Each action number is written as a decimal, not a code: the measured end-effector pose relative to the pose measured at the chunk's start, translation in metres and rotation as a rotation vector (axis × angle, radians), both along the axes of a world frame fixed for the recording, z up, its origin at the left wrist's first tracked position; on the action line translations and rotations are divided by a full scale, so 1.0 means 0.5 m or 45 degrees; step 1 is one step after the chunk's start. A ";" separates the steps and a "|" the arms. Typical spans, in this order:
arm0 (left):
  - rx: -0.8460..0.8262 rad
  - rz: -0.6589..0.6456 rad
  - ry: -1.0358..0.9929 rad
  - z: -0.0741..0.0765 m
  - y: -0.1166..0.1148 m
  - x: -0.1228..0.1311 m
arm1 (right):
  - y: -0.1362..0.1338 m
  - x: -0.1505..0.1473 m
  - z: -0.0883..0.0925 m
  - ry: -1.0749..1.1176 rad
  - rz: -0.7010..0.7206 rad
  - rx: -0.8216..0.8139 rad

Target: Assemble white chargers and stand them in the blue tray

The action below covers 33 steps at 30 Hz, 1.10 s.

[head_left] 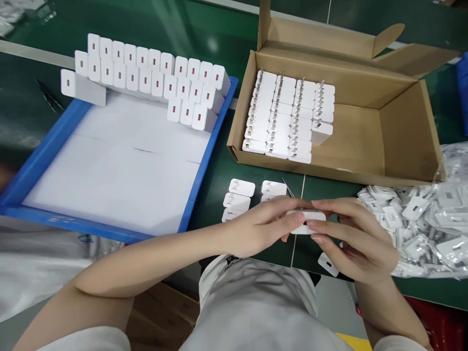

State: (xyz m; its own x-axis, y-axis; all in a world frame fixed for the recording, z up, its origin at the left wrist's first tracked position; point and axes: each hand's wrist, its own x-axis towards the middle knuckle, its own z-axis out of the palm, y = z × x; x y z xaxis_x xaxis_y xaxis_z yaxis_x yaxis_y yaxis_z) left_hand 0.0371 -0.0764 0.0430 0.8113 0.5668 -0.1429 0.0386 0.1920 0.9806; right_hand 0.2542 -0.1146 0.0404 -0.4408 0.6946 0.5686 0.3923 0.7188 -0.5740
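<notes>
Both hands meet over the green table near its front edge, gripping one white charger plug (306,220) between them. My left hand (262,228) pinches its left end with fingers curled. From the other side, the fingers of my right hand (356,239) close over its right end. Several loose white plugs (239,195) lie flat on the table just left of my left hand. One more plug (328,264) lies under my right hand.
A blue tray (206,161) with a white liner holds rows of upright plugs (153,80) at its far side. An open cardboard box (398,126) holds several rows of packed plugs (288,117). A heap of clear plastic wrappers (424,224) lies at the right.
</notes>
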 end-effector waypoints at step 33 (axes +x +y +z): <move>0.509 0.154 0.137 -0.004 -0.015 -0.004 | -0.012 -0.017 -0.017 0.465 -0.002 -1.287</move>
